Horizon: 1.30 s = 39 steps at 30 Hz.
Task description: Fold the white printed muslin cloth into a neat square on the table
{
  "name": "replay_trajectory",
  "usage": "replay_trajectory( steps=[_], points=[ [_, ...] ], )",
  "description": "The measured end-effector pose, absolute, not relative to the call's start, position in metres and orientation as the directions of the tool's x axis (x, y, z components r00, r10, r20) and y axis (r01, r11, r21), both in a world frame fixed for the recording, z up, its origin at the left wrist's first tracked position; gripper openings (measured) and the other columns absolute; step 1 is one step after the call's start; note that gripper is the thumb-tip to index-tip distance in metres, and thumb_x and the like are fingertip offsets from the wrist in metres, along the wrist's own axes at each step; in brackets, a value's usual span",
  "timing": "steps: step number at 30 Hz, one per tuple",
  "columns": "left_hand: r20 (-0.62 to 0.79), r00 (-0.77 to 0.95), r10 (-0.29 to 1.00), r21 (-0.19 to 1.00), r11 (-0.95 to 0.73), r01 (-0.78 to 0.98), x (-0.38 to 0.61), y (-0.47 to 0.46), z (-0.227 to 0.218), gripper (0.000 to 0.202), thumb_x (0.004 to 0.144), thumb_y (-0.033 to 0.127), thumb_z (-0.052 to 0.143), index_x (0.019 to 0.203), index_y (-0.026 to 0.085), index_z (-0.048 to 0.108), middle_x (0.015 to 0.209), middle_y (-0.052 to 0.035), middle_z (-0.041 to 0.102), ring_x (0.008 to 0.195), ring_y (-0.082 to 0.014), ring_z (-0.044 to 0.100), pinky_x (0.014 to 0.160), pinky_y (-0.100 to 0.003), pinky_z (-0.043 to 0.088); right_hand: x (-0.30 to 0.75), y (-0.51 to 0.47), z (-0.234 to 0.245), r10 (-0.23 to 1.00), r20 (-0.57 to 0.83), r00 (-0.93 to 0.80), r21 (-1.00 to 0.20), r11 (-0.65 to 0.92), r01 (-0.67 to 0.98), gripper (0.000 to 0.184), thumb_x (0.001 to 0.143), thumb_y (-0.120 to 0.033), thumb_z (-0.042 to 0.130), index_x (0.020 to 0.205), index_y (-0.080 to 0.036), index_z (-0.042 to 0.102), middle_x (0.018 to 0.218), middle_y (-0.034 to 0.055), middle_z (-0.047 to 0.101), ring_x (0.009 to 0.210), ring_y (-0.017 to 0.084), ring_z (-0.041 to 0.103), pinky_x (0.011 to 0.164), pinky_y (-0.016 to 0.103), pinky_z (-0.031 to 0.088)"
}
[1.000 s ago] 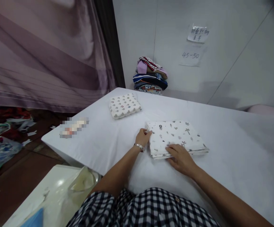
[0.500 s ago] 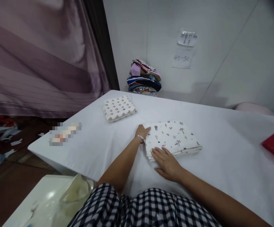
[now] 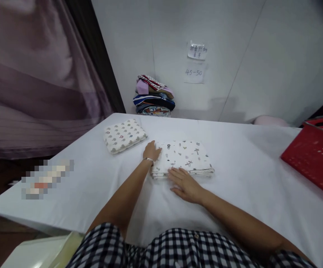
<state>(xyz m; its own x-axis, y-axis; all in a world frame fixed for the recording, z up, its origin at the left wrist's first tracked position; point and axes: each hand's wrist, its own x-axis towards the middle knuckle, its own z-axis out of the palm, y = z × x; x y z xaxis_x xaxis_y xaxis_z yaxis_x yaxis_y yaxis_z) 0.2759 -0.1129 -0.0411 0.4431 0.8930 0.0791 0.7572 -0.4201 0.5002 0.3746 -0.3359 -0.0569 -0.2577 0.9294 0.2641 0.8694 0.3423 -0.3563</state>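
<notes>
A folded white cloth [image 3: 182, 156] printed with small palm trees and other motifs lies on the white-covered table [image 3: 242, 182] in front of me. My left hand [image 3: 151, 152], with a bracelet at the wrist, is against the cloth's left edge; its thumb stands apart and touches the top. At the near edge, my right hand [image 3: 188, 186] lies flat, fingertips on the cloth and fingers stretched out. To the left and farther off rests a second folded cloth [image 3: 125, 136], white with grey tree-like shapes.
Behind the table's far edge, a stack of folded fabrics [image 3: 154, 96] stands by the wall. A red basket [image 3: 314, 156] sits at the right. A blurred-out item [image 3: 48, 178] lies on the table's left part. A paper sign [image 3: 194, 72] is on the wall.
The view has swung to the right, bringing more of the red basket in. The palm-tree cloth has turned slightly, its near edge now more level. Both hands stay at it.
</notes>
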Motion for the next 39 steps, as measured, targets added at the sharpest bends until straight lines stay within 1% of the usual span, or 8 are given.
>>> replay_trajectory(
  steps=[3,5,7,10,14,24,32,39],
  points=[
    [0.239,0.632,0.737,0.395,-0.668,0.630,0.260,-0.146,-0.050,0.045,0.081,0.038,0.052,0.121,0.017,0.049,0.133,-0.0118,0.046,0.124,-0.0236,0.040,0.102,-0.035,0.034,0.419,-0.349,-0.051,0.900,0.432,-0.058,-0.427,0.260,0.866,0.042,0.087,-0.029,0.043,0.129,-0.023,0.047,0.132,0.0075,0.049,0.127,0.022,0.038,0.105,0.048,0.028],
    [0.275,0.751,0.601,0.333,-0.792,0.512,0.249,-0.169,-0.057,0.039,0.083,0.039,0.049,0.116,0.019,0.054,0.131,-0.0097,0.049,0.123,-0.0230,0.041,0.104,-0.039,0.032,0.454,-0.359,-0.050,0.844,0.499,0.196,-0.545,0.131,0.828,0.034,0.086,-0.031,0.046,0.116,-0.023,0.058,0.119,0.0080,0.059,0.115,0.022,0.050,0.098,0.045,0.037],
    [0.282,0.811,0.513,0.286,-0.852,0.439,0.239,-0.186,-0.065,0.035,0.087,0.039,0.044,0.114,0.021,0.055,0.129,-0.0072,0.051,0.123,-0.0229,0.041,0.105,-0.044,0.028,0.485,-0.370,-0.051,0.773,0.430,0.466,-0.711,-0.028,0.702,0.028,0.082,-0.035,0.050,0.101,-0.021,0.065,0.105,0.0082,0.066,0.098,0.021,0.059,0.088,0.040,0.045],
    [0.294,0.812,0.505,0.254,-0.860,0.443,0.230,-0.197,-0.071,0.033,0.089,0.036,0.038,0.114,0.022,0.055,0.129,-0.0059,0.053,0.124,-0.0229,0.041,0.105,-0.048,0.026,0.512,-0.384,-0.054,0.680,0.138,0.720,-0.909,-0.201,0.364,0.027,0.074,-0.040,0.056,0.085,-0.017,0.065,0.083,0.0067,0.068,0.072,0.018,0.062,0.066,0.032,0.050],
    [0.343,0.812,0.472,0.224,-0.881,0.417,0.237,-0.205,-0.065,0.030,0.089,0.035,0.039,0.110,0.023,0.058,0.123,-0.0053,0.057,0.121,-0.0230,0.044,0.105,-0.049,0.025,0.511,-0.393,-0.058,0.693,-0.111,0.712,-0.950,-0.283,0.128,0.027,0.069,-0.043,0.060,0.071,-0.016,0.060,0.067,0.0023,0.062,0.053,0.010,0.055,0.048,0.022,0.043],
    [0.374,0.861,0.344,0.222,-0.935,0.277,0.261,-0.219,-0.072,0.027,0.087,0.032,0.047,0.108,0.021,0.061,0.116,-0.0062,0.060,0.109,-0.0221,0.051,0.093,-0.041,0.040,0.499,-0.383,-0.057,0.699,-0.304,0.647,-0.888,-0.455,0.074,0.036,0.075,-0.051,0.057,0.063,-0.018,0.052,0.062,0.0019,0.060,0.042,0.008,0.047,0.037,0.021,0.035],
    [0.385,0.865,0.322,0.287,-0.932,0.220,0.286,-0.234,-0.062,0.027,0.088,0.031,0.046,0.108,0.021,0.060,0.113,-0.0064,0.061,0.105,-0.0206,0.052,0.091,-0.039,0.041,0.498,-0.387,-0.060,0.750,-0.274,0.602,-0.937,-0.349,0.007,0.040,0.078,-0.056,0.051,0.066,-0.017,0.054,0.064,0.0021,0.059,0.046,0.008,0.049,0.039,0.020,0.034],
    [0.297,0.921,0.254,0.293,-0.942,0.165,0.351,-0.260,-0.052,0.025,0.085,0.025,0.049,0.108,0.022,0.058,0.111,-0.0053,0.059,0.103,-0.0209,0.050,0.086,-0.037,0.041,0.491,-0.400,-0.068,0.823,-0.091,0.561,-0.988,-0.144,0.050,0.045,0.071,-0.044,0.062,0.108,-0.019,0.058,0.065,-0.0015,0.057,0.054,0.010,0.049,0.041,0.019,0.033]
  ],
)
